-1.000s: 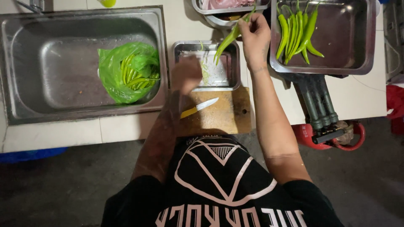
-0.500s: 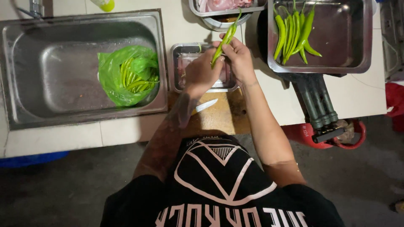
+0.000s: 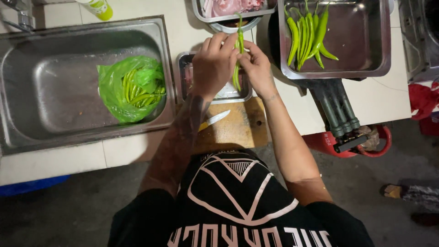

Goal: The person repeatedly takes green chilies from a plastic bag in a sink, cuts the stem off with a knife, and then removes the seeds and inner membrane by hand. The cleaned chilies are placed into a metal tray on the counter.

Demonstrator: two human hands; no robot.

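Note:
Both hands hold a small bunch of long green chillies (image 3: pixel 238 59) upright over a small steel tray (image 3: pixel 218 97). My left hand (image 3: pixel 213 66) grips the bunch from the left, and my right hand (image 3: pixel 257 68) pinches it from the right. Below them a wooden cutting board (image 3: pixel 238 130) carries a knife (image 3: pixel 213 120) with a white blade. More green chillies (image 3: pixel 310 35) lie in a large steel tray (image 3: pixel 366 45) to the right.
A steel sink (image 3: pixel 55 91) on the left holds a green plastic bag of chillies (image 3: pixel 132 88). A tray of raw meat (image 3: pixel 228 7) sits at the top. Dark pan handles (image 3: pixel 340 112) stick out over the counter edge, above a red gas cylinder (image 3: pixel 366 144).
My right hand brought the chillies from beside the large tray down and left over the small tray. My left hand rose from the board and took hold of the bunch.

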